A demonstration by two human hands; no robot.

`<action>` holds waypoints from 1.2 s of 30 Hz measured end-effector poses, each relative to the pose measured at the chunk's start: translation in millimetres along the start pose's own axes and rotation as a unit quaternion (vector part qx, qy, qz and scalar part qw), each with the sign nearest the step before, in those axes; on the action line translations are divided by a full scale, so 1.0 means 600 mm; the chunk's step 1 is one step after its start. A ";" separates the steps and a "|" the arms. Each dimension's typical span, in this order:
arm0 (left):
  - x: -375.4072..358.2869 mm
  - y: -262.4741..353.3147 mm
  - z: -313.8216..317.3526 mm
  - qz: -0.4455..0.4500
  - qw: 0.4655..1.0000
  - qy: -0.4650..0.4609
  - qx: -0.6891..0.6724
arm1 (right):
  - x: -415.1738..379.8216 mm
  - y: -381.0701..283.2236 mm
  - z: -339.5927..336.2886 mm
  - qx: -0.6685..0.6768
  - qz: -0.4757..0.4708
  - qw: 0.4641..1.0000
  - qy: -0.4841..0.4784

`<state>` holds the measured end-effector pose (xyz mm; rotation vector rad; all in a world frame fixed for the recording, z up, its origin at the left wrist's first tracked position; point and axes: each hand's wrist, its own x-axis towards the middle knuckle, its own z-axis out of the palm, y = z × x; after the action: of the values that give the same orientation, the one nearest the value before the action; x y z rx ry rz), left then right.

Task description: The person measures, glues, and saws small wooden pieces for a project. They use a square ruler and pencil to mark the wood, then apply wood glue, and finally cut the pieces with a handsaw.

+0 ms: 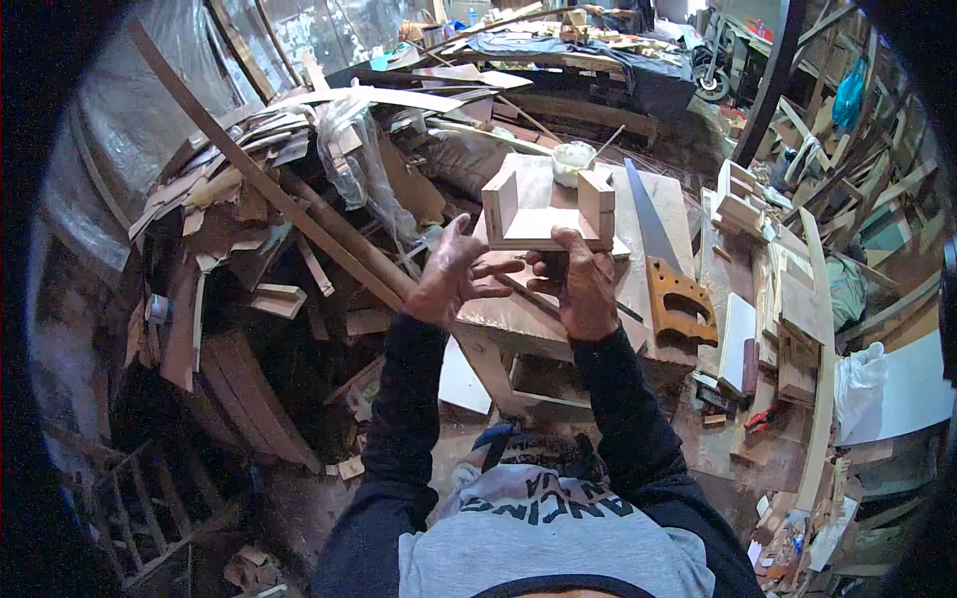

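Note:
A small U-shaped wooden frame (pixel 548 224), with a flat base and two upright sides, is in front of me above the workbench (pixel 498 311). My right hand (pixel 583 284) grips its near edge, thumb on top and fingers curled below. My left hand (pixel 457 271) is beside the frame's left side, fingers spread and holding nothing. A handsaw (pixel 682 304) with a wooden handle lies on the right part of the bench, its blade pointing away. Behind the frame stands a whitish tub (pixel 572 162) with a stick in it.
Another wooden box frame (pixel 739 197) sits on a side surface to the right, near wood strips and red-handled pliers (pixel 760 420). Scrap boards (pixel 229 189) and plastic sheeting are piled on the left. A long curved wooden strip (pixel 264 169) slants down towards the bench. A motorcycle wheel (pixel 712 84) shows far back.

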<state>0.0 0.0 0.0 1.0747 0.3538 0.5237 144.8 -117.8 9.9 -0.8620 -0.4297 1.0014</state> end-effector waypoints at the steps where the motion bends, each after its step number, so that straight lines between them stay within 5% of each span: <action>1: 0.006 -0.013 0.003 0.023 1.000 0.016 0.011 | 0.005 0.001 0.002 0.006 -0.002 1.000 0.003; 6: 0.015 -0.055 0.052 0.150 0.986 0.037 -0.061 | -0.003 0.003 0.017 0.014 -0.025 1.000 0.004; 13: 0.037 -0.089 0.062 0.132 0.978 0.030 -0.161 | -0.004 -0.003 0.005 -0.013 0.001 1.000 0.014; 19: 0.022 -0.069 0.104 0.133 0.986 0.077 -0.068 | -0.029 -0.028 -0.001 -0.052 0.016 0.998 -0.039; 23: 0.046 -0.087 0.106 0.276 0.949 0.144 -0.046 | -0.050 -0.026 -0.027 -0.130 0.051 0.986 -0.089; 36: 0.054 -0.082 0.111 0.328 0.918 0.223 -0.004 | -0.083 -0.035 -0.067 -0.067 0.045 0.993 -0.088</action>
<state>72.2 -49.2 -15.5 1.0491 0.3819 1.3829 158.8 -183.6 5.1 -0.9221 -0.6186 1.1464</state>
